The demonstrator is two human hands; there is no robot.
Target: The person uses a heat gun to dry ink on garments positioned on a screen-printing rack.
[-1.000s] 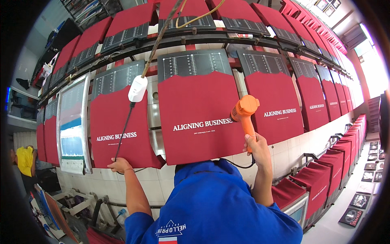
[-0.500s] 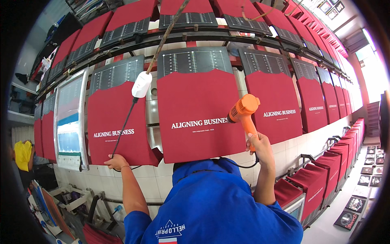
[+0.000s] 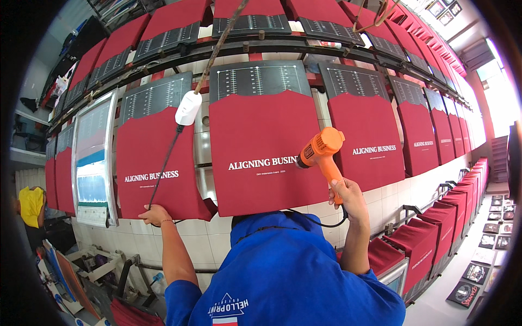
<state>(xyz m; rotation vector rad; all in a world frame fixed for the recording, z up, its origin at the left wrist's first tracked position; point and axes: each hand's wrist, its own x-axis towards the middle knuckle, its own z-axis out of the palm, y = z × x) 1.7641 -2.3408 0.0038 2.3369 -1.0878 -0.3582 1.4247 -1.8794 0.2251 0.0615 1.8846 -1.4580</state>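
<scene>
The right hand (image 3: 348,196) is closed around the handle of an orange heat gun (image 3: 322,154), its nozzle pointing left, just in front of the middle red panel (image 3: 266,146). The left hand (image 3: 156,214) grips the lower edge of the left red panel (image 3: 155,168). A third red panel (image 3: 375,136) hangs to the right; each of the three carries a white line of lettering and a dark grey printed top. A white plug box (image 3: 188,107) dangles between the left two. A framed blue-and-white screen (image 3: 93,163) stands far left.
</scene>
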